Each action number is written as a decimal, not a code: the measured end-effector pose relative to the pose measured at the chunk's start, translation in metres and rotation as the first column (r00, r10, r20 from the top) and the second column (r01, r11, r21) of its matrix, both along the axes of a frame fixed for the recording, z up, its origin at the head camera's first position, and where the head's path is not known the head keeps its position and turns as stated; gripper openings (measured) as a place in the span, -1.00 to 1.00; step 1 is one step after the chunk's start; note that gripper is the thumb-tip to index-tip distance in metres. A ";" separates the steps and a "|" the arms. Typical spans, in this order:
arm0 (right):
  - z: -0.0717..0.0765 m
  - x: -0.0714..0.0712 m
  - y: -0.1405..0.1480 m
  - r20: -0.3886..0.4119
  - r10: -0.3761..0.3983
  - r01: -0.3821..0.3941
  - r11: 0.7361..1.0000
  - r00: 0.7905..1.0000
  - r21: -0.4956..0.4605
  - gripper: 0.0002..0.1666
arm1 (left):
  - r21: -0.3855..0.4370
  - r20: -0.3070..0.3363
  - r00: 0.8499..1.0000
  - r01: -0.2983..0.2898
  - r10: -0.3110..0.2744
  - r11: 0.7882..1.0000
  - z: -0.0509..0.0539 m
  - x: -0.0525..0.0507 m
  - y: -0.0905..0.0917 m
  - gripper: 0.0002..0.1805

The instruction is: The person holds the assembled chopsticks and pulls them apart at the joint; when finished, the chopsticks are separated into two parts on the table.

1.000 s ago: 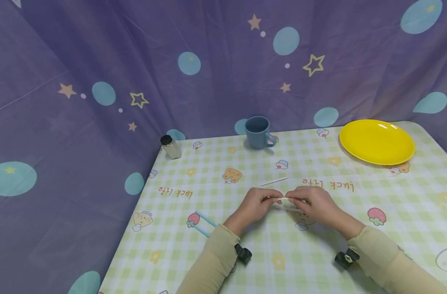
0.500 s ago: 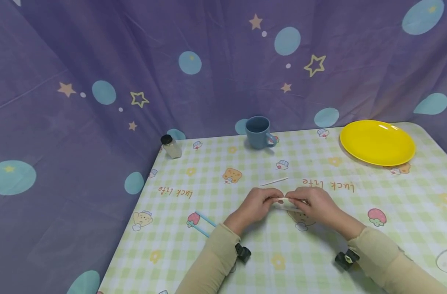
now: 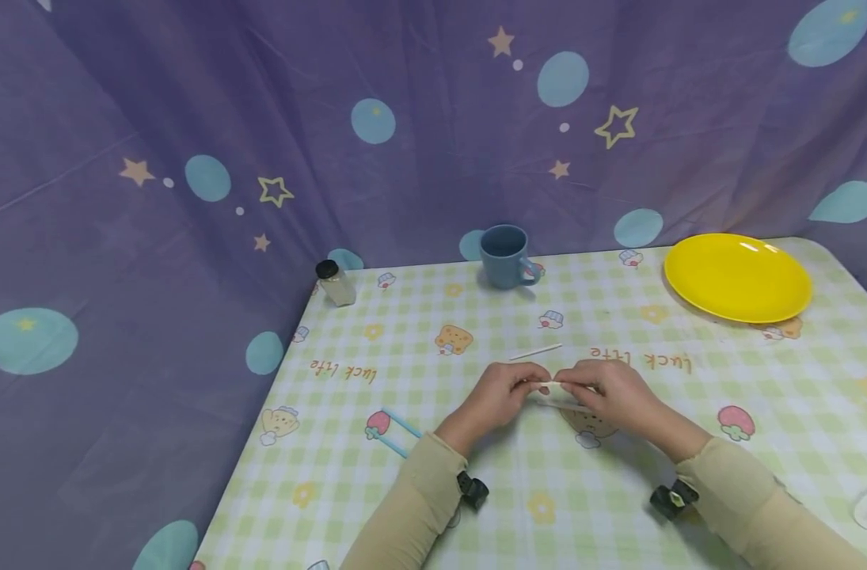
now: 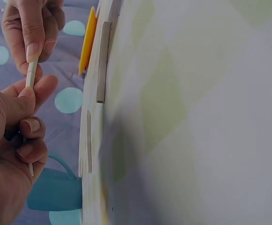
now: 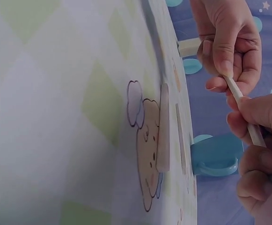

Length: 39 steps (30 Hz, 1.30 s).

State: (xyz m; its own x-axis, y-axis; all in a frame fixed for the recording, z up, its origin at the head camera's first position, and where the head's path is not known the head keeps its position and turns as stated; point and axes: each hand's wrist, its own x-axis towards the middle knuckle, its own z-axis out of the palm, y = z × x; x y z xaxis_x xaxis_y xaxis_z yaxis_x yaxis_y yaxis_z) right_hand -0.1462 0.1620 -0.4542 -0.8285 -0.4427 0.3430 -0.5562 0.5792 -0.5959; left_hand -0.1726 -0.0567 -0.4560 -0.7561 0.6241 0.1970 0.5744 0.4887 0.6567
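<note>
My left hand (image 3: 496,398) and right hand (image 3: 614,393) meet above the tablecloth, each pinching a thin pale stick (image 4: 32,74) between thumb and fingers. In the left wrist view, its lower end comes out below the curled left fingers. A short piece shows between the two thumbs in the right wrist view. Directly beneath the hands a second pale stick (image 3: 564,406) lies on the cloth, partly covered by the right hand in the head view. Just beyond the hands lies another thin white stick (image 3: 535,351).
A blue mug (image 3: 504,257) stands at the back, with a yellow plate (image 3: 739,277) to its right. Back left is a black-capped jar (image 3: 336,283). Two light-blue rods (image 3: 395,438) run partly under the left sleeve. A purple curtain (image 3: 433,174) hangs behind the table.
The head view has shifted slightly. Both hands keep the same pinch on the stick, with no clear movement; the things on the table stay put.
</note>
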 end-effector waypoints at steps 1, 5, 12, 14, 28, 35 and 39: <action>0.000 0.000 0.000 0.002 -0.001 0.001 1.000 1.000 0.001 -0.80 | 0.001 0.002 1.000 0.002 -0.002 1.000 0.000 0.000 0.000 -0.82; 0.000 0.001 0.002 0.008 0.005 -0.005 1.000 1.000 -0.005 -0.80 | 0.017 0.030 1.000 -0.009 0.008 1.000 0.000 0.002 0.000 -0.81; 0.001 0.001 0.003 0.016 0.017 -0.017 1.000 1.000 -0.004 -0.79 | 0.086 0.121 0.992 -0.034 0.023 0.996 0.000 0.004 0.001 -0.81; 0.002 0.000 0.003 0.017 0.017 -0.018 1.000 1.000 0.007 -0.79 | 0.079 0.112 0.993 -0.033 0.024 0.996 0.000 0.004 0.002 -0.81; 0.009 0.000 0.008 0.056 -0.004 0.004 1.000 0.998 0.000 -0.78 | 0.054 0.067 0.995 -0.072 0.068 0.996 -0.001 -0.002 -0.003 -0.82; 0.003 -0.004 0.020 0.095 -0.068 0.067 0.998 0.993 0.018 -0.90 | 0.042 0.124 0.989 -0.090 0.085 0.995 0.001 -0.008 -0.014 -0.81; -0.001 -0.005 0.022 0.130 -0.079 0.074 0.996 0.988 0.042 -0.88 | -0.015 0.135 0.989 -0.061 0.062 0.998 0.001 -0.011 -0.018 -0.76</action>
